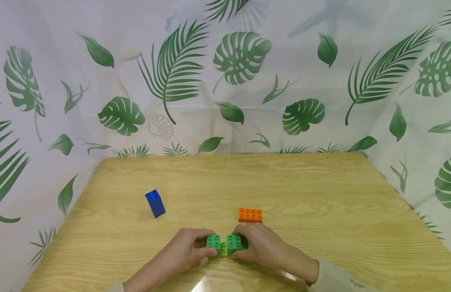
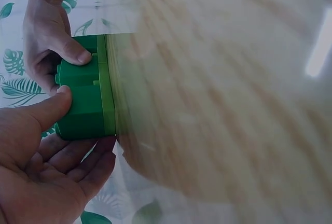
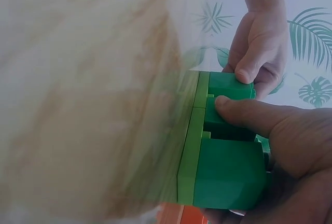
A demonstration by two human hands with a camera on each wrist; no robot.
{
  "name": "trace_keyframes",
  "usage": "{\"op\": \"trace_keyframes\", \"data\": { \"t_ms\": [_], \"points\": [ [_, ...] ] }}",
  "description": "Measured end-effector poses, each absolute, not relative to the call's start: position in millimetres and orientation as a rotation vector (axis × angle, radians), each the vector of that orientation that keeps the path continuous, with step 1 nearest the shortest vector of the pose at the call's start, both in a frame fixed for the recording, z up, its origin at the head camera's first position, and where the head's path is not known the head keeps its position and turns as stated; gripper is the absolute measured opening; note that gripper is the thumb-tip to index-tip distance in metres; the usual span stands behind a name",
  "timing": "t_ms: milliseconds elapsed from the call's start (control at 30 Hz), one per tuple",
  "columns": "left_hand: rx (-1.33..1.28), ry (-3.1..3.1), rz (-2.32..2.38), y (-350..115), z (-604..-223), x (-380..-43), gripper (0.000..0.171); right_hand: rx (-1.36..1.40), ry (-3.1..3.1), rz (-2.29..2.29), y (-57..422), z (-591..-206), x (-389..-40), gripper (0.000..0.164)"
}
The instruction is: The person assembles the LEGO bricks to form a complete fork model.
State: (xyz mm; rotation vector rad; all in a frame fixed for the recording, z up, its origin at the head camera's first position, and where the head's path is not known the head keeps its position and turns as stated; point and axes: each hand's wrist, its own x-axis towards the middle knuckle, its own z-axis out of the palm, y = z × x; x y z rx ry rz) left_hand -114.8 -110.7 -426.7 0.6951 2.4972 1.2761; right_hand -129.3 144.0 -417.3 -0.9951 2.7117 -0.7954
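Light-green flat bricks (image 3: 189, 162) lie end to end on the table, with taller dark-green blocks on top. My left hand (image 1: 185, 247) pinches the left dark-green block (image 1: 213, 240) between thumb and fingers. On the neighbouring dark-green block (image 1: 234, 240) my right hand (image 1: 262, 245) has its thumb at the near side and fingers at the far side. A third dark-green block (image 3: 228, 175) stands farther right, mostly hidden under the right hand in the head view. Between the two pinched blocks, studs of the light-green bricks show.
An orange brick (image 1: 250, 215) with studs up lies just beyond the right hand. Farther left stands a tall blue block (image 1: 155, 203). The wooden table (image 1: 302, 182) meets a leaf-patterned cloth (image 1: 196, 134) at its back and sides.
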Motion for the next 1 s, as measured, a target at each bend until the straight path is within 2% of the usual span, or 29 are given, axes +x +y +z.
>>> {"op": "trace_keyframes", "data": {
  "t_ms": [833, 1000],
  "points": [
    [0.693, 2.531, 1.221, -108, -427, -115, 0.032, -0.847, 2.471, -1.077, 163, -414, -135, 0.043],
    [0.68, 2.52, 1.228, -108, -427, -115, 0.03, -0.792, 2.525, -1.164, 182, -413, -145, 0.037]
  ]
}}
